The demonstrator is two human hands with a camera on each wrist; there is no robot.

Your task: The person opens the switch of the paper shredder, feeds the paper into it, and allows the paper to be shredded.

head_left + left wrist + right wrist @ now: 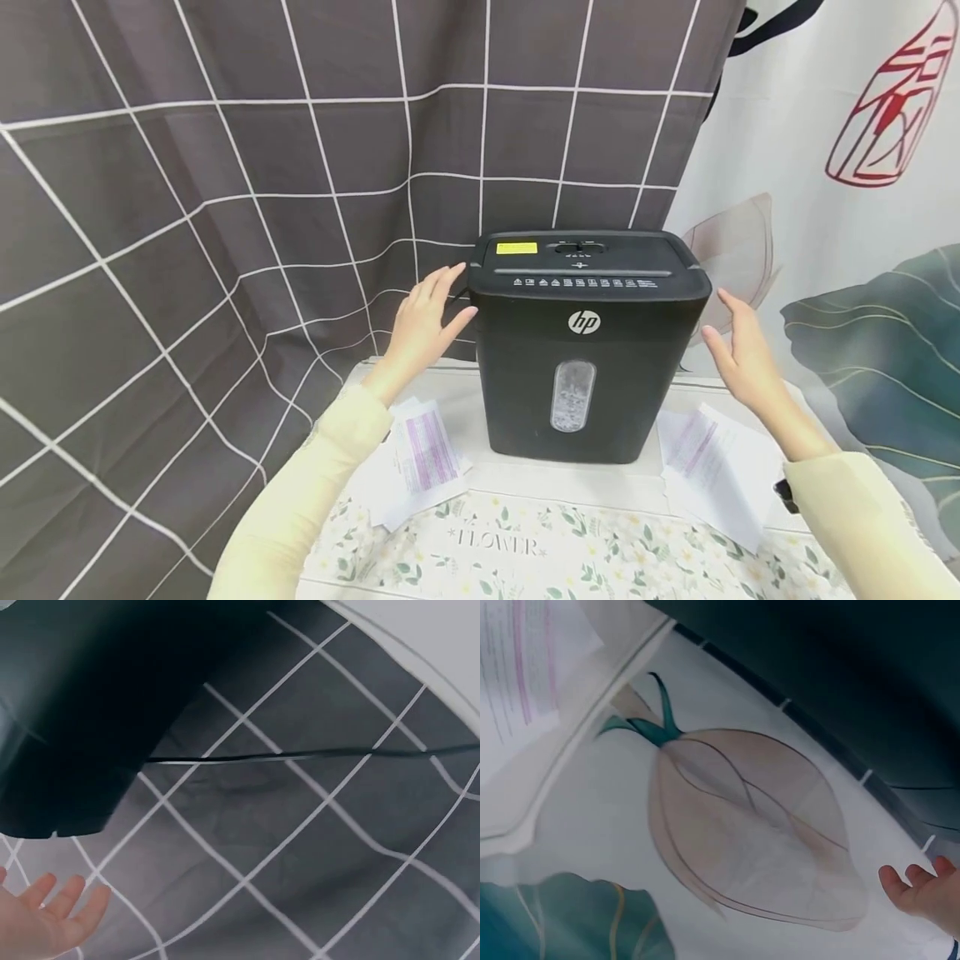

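A black HP paper shredder (525, 375) stands upright on the table, with a yellow label and a slot on its top and a small window showing shreds in front. My left hand (427, 321) is beside its upper left edge, fingers extended; in the left wrist view the left hand (56, 919) is apart from the dark shredder body (67, 750). On the other side my right hand (742, 354) is held near the upper right edge, fingers loosely extended. The right wrist view shows the right hand (926, 892) close to the shredder (840, 682). Neither hand holds anything.
Printed papers (427, 458) lie left of the shredder, and more papers (720, 475) lie to its right. A black cord (300, 755) runs behind it. Dark grid-patterned curtain (315, 150) and white printed curtain (810, 225) hang close behind the floral-covered table (540, 542).
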